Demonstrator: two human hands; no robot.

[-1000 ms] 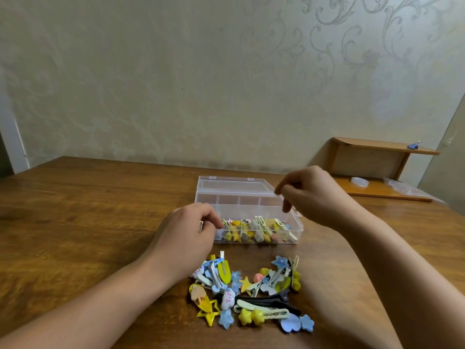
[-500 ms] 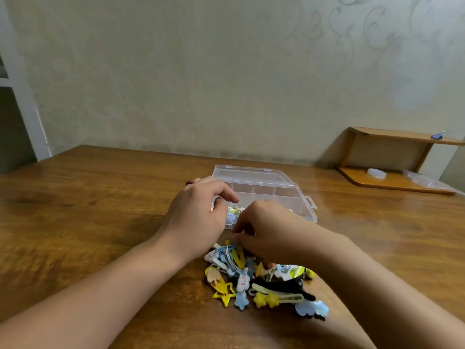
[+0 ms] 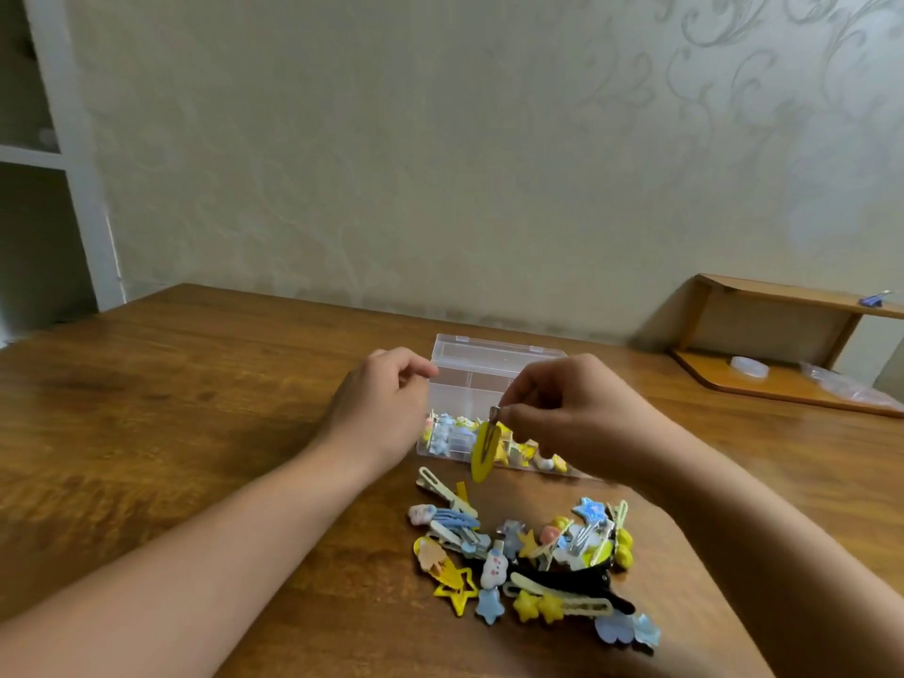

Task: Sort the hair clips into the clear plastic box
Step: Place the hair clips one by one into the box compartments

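Note:
A clear plastic box [image 3: 482,367] stands open on the wooden table, its near compartments holding several coloured clips. My right hand [image 3: 577,413] pinches the top end of a yellow snap clip [image 3: 485,450], which hangs point down in front of the box's near wall. My left hand [image 3: 381,408] hovers at the box's left side with its fingers loosely curled and nothing visible in them. A heap of hair clips [image 3: 528,555] in yellow, blue, white and black lies on the table just in front of the box.
The wooden table [image 3: 195,408] reaches to the wall behind. A small wooden shelf [image 3: 782,335] stands at the back right with a white round item and a plastic bag on its base. A white door frame is at the far left.
My right hand has come up from the heap with the yellow snap clip pinched in it. My left hand stays beside the box. The camera has shifted a little.

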